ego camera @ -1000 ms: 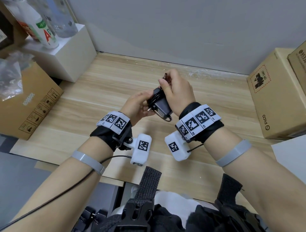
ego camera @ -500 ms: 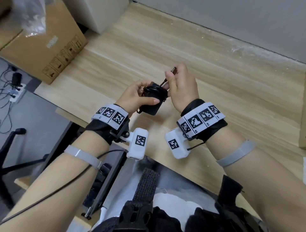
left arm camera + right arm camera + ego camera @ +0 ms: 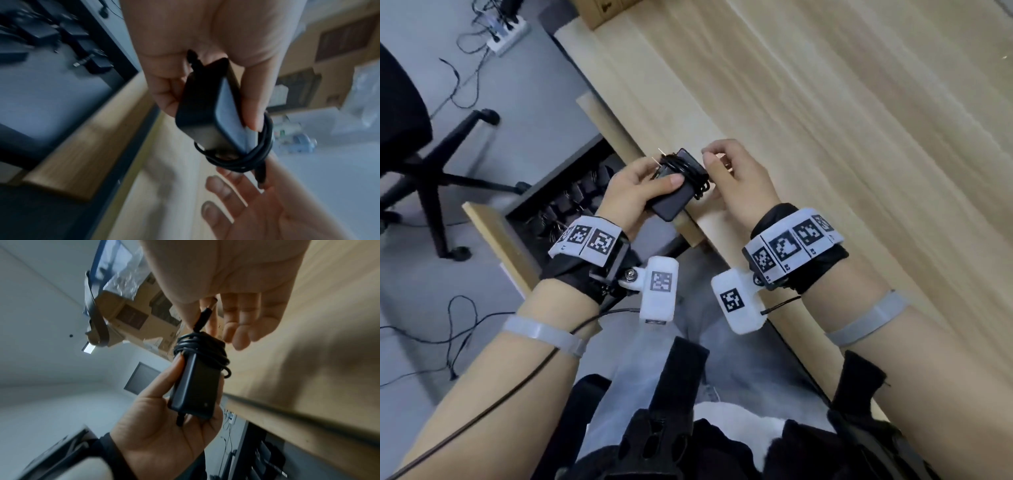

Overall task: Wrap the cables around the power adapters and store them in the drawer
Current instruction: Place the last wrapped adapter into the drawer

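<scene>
A black power adapter (image 3: 674, 197) with its cable (image 3: 688, 168) coiled round one end is held over the desk's front edge. My left hand (image 3: 650, 185) grips the adapter body, thumb on top; the left wrist view shows the adapter (image 3: 205, 113) and the coil (image 3: 259, 151). My right hand (image 3: 726, 168) is just right of it and pinches the cable's end plug (image 3: 203, 318) between thumb and forefinger, close against the coil (image 3: 201, 347). Below and to the left, the drawer (image 3: 493, 240) stands open with several black adapters (image 3: 565, 205) inside.
The wooden desk (image 3: 859, 171) fills the right side. A black office chair (image 3: 414, 144) stands on the floor to the left. On the floor lie a white power strip (image 3: 506, 32) and loose cables. A cardboard box (image 3: 602, 10) sits at the desk's far end.
The view has swung left and down, bringing the open drawer into sight. Both hands have carried the adapter to the desk's front edge, and the cable's loose end has shortened against the coil.
</scene>
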